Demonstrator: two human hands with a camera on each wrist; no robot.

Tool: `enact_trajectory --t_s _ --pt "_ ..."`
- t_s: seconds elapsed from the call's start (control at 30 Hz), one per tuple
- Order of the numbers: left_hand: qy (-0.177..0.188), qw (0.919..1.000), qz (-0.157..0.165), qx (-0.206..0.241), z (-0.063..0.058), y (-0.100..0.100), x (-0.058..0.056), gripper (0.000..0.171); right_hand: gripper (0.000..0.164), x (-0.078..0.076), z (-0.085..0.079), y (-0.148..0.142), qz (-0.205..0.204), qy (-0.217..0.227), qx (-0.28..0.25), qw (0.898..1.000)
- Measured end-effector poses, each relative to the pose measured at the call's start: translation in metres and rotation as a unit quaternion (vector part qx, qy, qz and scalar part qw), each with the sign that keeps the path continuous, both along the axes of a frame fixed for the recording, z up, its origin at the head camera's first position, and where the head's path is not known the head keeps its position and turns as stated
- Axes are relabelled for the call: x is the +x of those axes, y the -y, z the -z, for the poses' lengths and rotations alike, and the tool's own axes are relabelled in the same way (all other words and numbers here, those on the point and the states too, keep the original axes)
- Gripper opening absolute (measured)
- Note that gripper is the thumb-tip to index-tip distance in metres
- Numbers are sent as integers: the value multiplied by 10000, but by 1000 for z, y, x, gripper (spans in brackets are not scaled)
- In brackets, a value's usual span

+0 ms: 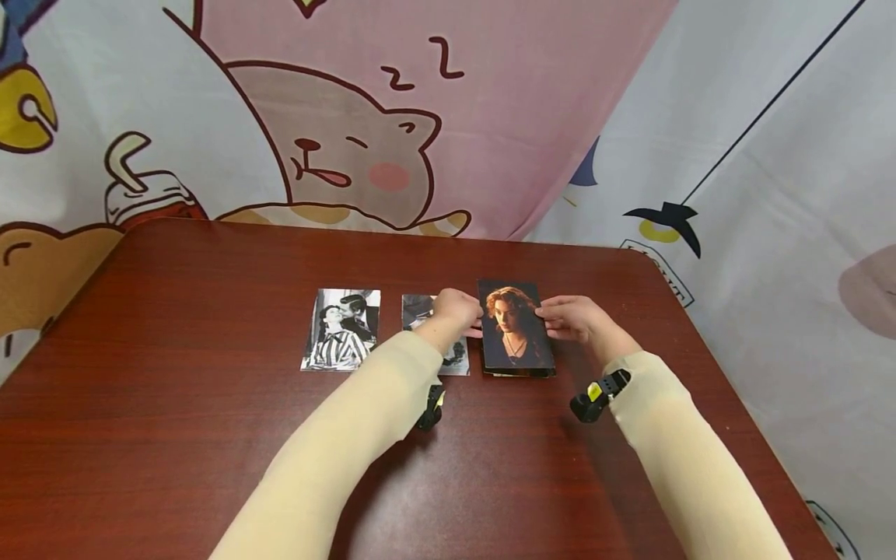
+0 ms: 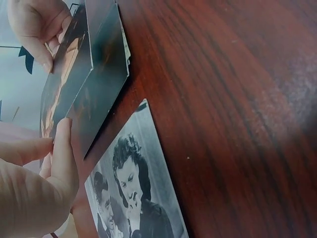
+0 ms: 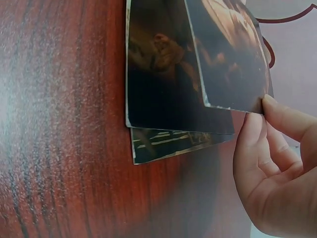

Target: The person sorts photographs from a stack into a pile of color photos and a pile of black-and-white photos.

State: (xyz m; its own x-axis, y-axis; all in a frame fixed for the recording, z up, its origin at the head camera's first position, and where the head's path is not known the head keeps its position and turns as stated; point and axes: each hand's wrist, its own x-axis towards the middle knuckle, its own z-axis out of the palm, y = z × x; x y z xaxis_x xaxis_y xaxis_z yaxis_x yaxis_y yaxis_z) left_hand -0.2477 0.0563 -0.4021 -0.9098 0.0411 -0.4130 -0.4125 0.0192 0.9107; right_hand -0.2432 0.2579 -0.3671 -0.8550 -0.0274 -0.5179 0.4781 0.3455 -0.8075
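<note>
A colour photo card (image 1: pixel 516 330) of a person with wavy hair is held up by its two side edges. My left hand (image 1: pixel 456 313) pinches its left edge, and my right hand (image 1: pixel 574 319) pinches the right edge between thumb and fingers. Beneath it lie more dark photo cards (image 3: pixel 163 74), apart from the held one at the near end; a lower one (image 3: pixel 173 145) sticks out slightly askew. Just left is a black-and-white photo (image 2: pixel 131 193) of two people, partly hidden in the head view by my left hand and sleeve.
Another black-and-white photo (image 1: pixel 341 330), with a person in stripes, lies further left. Everything rests on a reddish-brown wooden table (image 1: pixel 175 420). Behind its far edge hangs a cloth (image 1: pixel 532 117) with cartoon animals.
</note>
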Motion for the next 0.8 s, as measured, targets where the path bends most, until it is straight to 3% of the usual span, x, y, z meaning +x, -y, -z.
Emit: enact_trajectory --t_s 0.1,0.17,0.23,0.3,0.33,0.43,0.53,0.57,0.67,0.8 --pt "72 9999 12 -101 -4 -1 4 22 43 -1 3 -1 25 9 39 10000" --pt "239 9993 -2 -287 -15 -1 11 25 45 -2 6 -1 40 8 93 9999" --pt "223 9990 18 -385 -15 -2 11 26 46 -2 7 -2 61 12 159 9999" --pt "181 9988 63 -456 -10 -3 8 24 46 -2 8 -3 70 18 225 9997" --pt "31 9993 70 -373 2 -4 3 21 45 -2 9 -4 81 30 253 9996" --pt "-25 9991 165 -392 13 -5 -3 18 45 -2 10 -6 91 45 315 9995" --pt "-4 9986 162 -509 9 -6 1 19 45 -1 12 -7 109 54 336 9994" --pt "147 9978 168 -622 -3 -5 8 22 45 -1 12 -8 111 57 347 9993" --pt "175 9974 160 -684 -16 -4 18 27 44 0 14 -9 125 101 343 9993" --pt "198 9978 201 -598 -22 -3 24 31 44 1 16 -10 135 136 310 9993"
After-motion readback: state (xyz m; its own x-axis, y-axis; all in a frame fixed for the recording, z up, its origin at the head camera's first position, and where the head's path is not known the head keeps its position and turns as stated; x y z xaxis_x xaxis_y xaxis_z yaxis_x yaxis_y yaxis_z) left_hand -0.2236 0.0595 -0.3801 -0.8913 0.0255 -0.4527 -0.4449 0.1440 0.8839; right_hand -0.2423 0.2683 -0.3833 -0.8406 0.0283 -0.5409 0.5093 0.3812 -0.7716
